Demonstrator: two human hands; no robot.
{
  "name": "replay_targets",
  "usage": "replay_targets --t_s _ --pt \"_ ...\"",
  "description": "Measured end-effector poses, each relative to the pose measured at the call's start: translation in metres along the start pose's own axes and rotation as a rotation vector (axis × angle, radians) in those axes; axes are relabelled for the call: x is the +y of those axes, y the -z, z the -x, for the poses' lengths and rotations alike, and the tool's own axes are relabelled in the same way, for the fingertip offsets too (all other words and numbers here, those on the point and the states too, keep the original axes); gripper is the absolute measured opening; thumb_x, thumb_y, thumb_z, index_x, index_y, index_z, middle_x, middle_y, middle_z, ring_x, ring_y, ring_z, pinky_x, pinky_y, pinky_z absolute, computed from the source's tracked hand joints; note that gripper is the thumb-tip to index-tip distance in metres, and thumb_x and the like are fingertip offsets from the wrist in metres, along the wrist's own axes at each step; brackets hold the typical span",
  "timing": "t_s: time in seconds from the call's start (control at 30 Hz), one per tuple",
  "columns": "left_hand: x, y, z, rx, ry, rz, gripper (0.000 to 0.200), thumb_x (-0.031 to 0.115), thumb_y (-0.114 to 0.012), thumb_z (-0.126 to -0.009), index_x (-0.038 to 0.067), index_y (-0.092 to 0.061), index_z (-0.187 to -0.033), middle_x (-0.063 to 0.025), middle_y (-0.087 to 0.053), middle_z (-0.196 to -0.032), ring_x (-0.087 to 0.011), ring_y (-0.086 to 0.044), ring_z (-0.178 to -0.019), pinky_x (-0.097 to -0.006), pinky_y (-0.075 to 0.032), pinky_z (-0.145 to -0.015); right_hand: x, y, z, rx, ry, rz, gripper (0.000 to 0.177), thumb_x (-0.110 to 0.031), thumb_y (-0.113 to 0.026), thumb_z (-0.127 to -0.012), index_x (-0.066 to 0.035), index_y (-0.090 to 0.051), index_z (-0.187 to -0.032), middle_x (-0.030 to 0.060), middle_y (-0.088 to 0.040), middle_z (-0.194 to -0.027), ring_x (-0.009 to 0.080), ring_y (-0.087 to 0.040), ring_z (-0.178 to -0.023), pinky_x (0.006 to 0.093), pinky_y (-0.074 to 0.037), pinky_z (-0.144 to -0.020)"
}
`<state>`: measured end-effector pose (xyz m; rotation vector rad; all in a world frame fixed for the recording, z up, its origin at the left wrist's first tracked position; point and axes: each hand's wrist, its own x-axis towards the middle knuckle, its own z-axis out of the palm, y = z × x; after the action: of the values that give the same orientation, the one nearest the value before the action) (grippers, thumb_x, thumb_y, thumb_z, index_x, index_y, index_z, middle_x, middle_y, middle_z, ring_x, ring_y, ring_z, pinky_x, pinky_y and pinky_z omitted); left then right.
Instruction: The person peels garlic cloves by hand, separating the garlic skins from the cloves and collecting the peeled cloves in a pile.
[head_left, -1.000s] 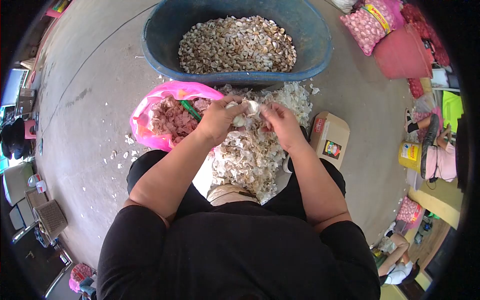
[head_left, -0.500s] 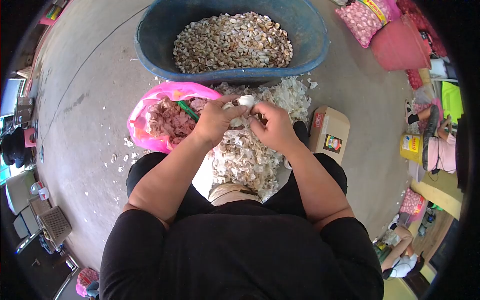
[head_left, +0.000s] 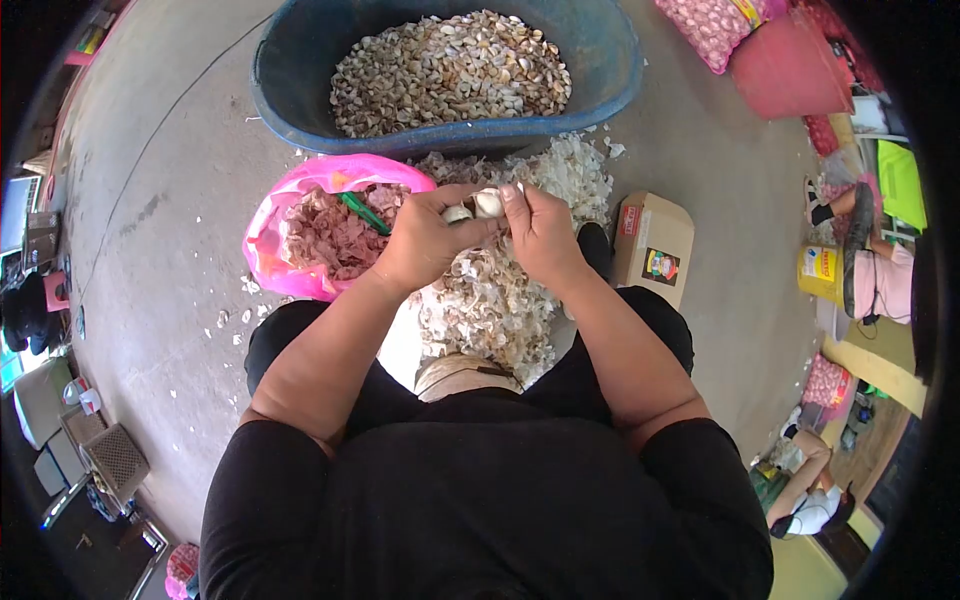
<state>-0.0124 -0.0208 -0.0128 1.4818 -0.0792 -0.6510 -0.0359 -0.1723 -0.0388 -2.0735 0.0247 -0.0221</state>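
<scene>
Whitish garlic [head_left: 487, 203] is held between my two hands, over a heap of pale garlic skins [head_left: 490, 310]. My left hand [head_left: 428, 238] is closed around its left side, with a white clove showing by the fingers. Against its right side, the thumb and fingers of my right hand [head_left: 540, 232] pinch together. A pink plastic bag [head_left: 265, 215] of reddish skins and a green-handled tool [head_left: 362, 213] lie beside my left hand. Beyond my hands stands a blue tub [head_left: 440, 137] holding many loose cloves [head_left: 450, 72].
A cardboard box [head_left: 655, 250] stands to the right of the skins. Farther right are a red tub [head_left: 790, 65], a yellow bucket [head_left: 820, 272] and two seated people, partly visible. Plastic crates [head_left: 116, 462] stand at the far left.
My right thumb has moved up onto the garlic and my right fingers have straightened somewhat. The tub, bag and box appear slightly higher and farther left as the view shifts.
</scene>
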Motion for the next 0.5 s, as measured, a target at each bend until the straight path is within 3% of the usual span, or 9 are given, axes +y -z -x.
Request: replay_targets --t_s 0.03,0.13,0.23,0.33,0.43,0.5 --pt "-0.001 0.0 0.001 0.016 -0.033 -0.055 0.029 0.006 -0.064 -0.073 -0.003 -0.057 -0.1 -0.0035 -0.06 -0.086 -0.0075 -0.052 -0.076 -0.0221 -0.044 -0.069 0.002 0.0 -0.001 0.002 -0.04 -0.036 0.033 -0.027 -0.049 -0.085 0.001 -0.05 -0.068 0.0178 -0.052 -0.058 0.0331 -0.051 -0.051 0.0364 -0.04 -0.047" --pt "-0.007 0.005 -0.004 0.023 -0.111 -0.063 0.034 0.007 -0.064 -0.073 -0.002 -0.055 -0.105 -0.0065 -0.059 -0.087 -0.0084 -0.054 -0.075 -0.0232 -0.046 -0.065 0.009 -0.004 -0.006 -0.03 -0.108 -0.151 0.032 -0.025 -0.043 -0.09 0.002 -0.049 -0.073 0.0037 -0.046 -0.054 0.0122 -0.049 -0.049 0.0278 -0.039 -0.046" --pt "-0.01 0.007 -0.008 0.023 0.015 0.273 0.036 0.005 -0.063 -0.073 0.0 -0.053 -0.107 -0.0059 -0.058 -0.089 -0.0085 -0.053 -0.073 -0.0226 -0.046 -0.064 -0.006 0.002 -0.009 -0.104 -0.183 -0.24 0.028 -0.025 -0.047 -0.087 0.002 -0.05 -0.079 0.0068 -0.049 -0.057 0.0137 -0.049 -0.048 0.028 -0.04 -0.046" --pt "-0.003 0.008 -0.005 0.047 0.037 0.364 0.034 0.003 -0.062 -0.073 0.001 -0.053 -0.106 -0.0051 -0.057 -0.088 -0.0088 -0.052 -0.072 -0.0228 -0.045 -0.064 0.001 0.01 -0.017 -0.075 -0.032 0.218 0.025 -0.025 -0.05 -0.085 0.0 -0.05 -0.083 0.0092 -0.049 -0.059 0.0154 -0.051 -0.051 0.0305 -0.041 -0.049" --pt "-0.01 0.011 -0.008 0.1 -0.072 0.204 0.033 0.004 -0.062 -0.072 0.0 -0.054 -0.104 -0.0044 -0.057 -0.087 -0.0091 -0.053 -0.074 -0.0227 -0.045 -0.065 0.021 0.007 -0.015 0.022 0.003 0.405 0.029 -0.027 -0.052 -0.083 0.0 -0.05 -0.075 0.0175 -0.056 -0.061 0.0312 -0.053 -0.052 0.0359 -0.042 -0.05" --pt "-0.013 0.011 -0.008 0.163 -0.096 -0.009 0.035 0.004 -0.062 -0.071 0.0 -0.054 -0.104 -0.0045 -0.058 -0.085 -0.0093 -0.053 -0.073 -0.0231 -0.045 -0.065 0.023 0.005 -0.016 0.049 -0.083 0.347 0.03 -0.03 -0.052 -0.083 -0.001 -0.051 -0.075 0.0171 -0.056 -0.062 0.0316 -0.054 -0.054 0.0367 -0.042 -0.051"
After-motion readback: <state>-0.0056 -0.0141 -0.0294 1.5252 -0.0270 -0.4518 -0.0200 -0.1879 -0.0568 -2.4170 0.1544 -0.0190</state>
